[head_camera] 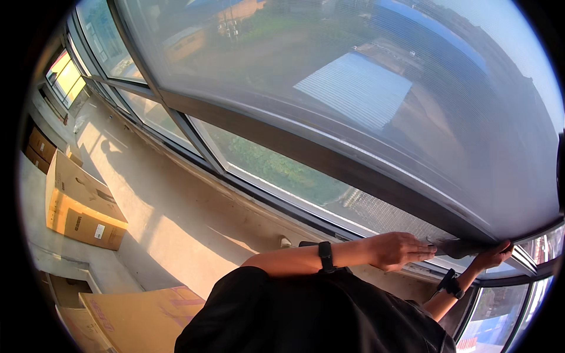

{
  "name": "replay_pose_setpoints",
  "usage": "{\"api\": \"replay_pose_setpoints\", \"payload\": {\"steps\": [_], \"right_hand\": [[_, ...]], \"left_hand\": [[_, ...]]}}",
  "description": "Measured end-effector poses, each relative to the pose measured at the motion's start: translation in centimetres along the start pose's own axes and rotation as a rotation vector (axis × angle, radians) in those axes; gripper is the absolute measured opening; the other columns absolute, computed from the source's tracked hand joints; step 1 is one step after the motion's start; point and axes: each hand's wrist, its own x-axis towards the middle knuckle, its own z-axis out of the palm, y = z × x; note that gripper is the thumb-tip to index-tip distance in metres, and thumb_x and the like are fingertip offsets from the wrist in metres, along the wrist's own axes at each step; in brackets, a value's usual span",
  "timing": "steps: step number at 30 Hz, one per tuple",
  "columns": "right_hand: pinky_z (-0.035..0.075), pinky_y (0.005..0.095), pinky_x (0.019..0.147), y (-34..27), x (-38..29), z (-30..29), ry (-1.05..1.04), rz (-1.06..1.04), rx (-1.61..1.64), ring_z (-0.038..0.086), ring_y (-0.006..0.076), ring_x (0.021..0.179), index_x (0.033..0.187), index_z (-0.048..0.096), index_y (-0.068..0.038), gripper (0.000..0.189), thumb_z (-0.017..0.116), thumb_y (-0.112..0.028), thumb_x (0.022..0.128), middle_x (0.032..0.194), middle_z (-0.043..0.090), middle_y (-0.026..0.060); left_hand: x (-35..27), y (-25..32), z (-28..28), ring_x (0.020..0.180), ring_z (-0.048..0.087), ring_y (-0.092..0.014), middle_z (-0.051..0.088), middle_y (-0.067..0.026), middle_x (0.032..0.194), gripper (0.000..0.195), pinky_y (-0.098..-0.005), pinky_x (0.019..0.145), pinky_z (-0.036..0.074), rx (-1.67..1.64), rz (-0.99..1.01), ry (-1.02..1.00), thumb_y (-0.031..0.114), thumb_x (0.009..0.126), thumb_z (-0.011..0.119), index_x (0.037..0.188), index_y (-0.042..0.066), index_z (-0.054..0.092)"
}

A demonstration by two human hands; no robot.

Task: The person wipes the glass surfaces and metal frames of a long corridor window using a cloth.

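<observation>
A dark, limp piece of thin material, perhaps cloth (pixel 459 248), spans the space between my two hands, against the grey metal window rail (pixel 309 152) near the corner of the windows. My left hand (pixel 399 251) has its fingers together and pinches the near end of the piece. At its far end, beside the corner post, my right hand (pixel 495 256) grips it with bent fingers. What the right palm covers is hidden. Both wrists wear black straps. Above the rail stands a large window pane (pixel 265 66) with a hazy, finely lined surface.
Lower panes (pixel 282 165) run along the concrete floor (pixel 176 234). On the left lie a cardboard box (pixel 88 203), more brown boxes (pixel 42 148) behind it, and a large carton (pixel 141 317) near my left side. A shoe tip (pixel 285 242) shows below my left arm.
</observation>
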Motion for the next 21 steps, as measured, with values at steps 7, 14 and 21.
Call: {"api": "replay_pose_setpoints", "payload": {"steps": [7, 14, 21], "right_hand": [[0.043, 0.0336, 0.095, 6.2, 1.6, -2.4, -0.135, -0.096, 0.077, 0.056, 0.0217, 0.105, 0.127, 0.055, 0.005, 0.046, 0.047, -0.036, 0.106, 0.115, 0.062, 0.0137], [0.040, 0.0379, 0.101, 6.5, 2.5, -0.6, -0.097, -0.103, -0.028, 0.055, 0.0299, 0.114, 0.131, 0.051, 0.008, 0.053, 0.043, -0.038, 0.106, 0.123, 0.059, 0.0216], [0.031, 0.0572, 0.105, 0.9, 2.0, 2.5, 0.051, 0.414, -0.289, 0.027, 0.0440, 0.133, 0.134, 0.049, 0.000, 0.070, 0.035, -0.058, 0.095, 0.147, 0.027, 0.0272]], "left_hand": [[-18.6, -3.0, -17.1, 0.092, 0.070, -0.029, 0.071, -0.0088, 0.112, 0.040, -0.0370, 0.080, 0.056, 0.136, -0.487, 0.274, -0.001, 0.080, 0.067, 0.119, 0.008, 0.066], [-32.4, -2.0, -43.1, 0.119, 0.054, -0.027, 0.056, -0.0186, 0.134, 0.047, -0.0396, 0.103, 0.041, 0.799, -0.500, 1.163, 0.031, 0.101, 0.051, 0.130, -0.007, 0.053], [-29.6, -2.9, -51.9, 0.125, 0.042, -0.028, 0.030, -0.0191, 0.141, 0.055, -0.0431, 0.105, 0.038, 0.962, -0.582, 1.011, 0.026, 0.100, 0.061, 0.145, 0.000, 0.041]]}}
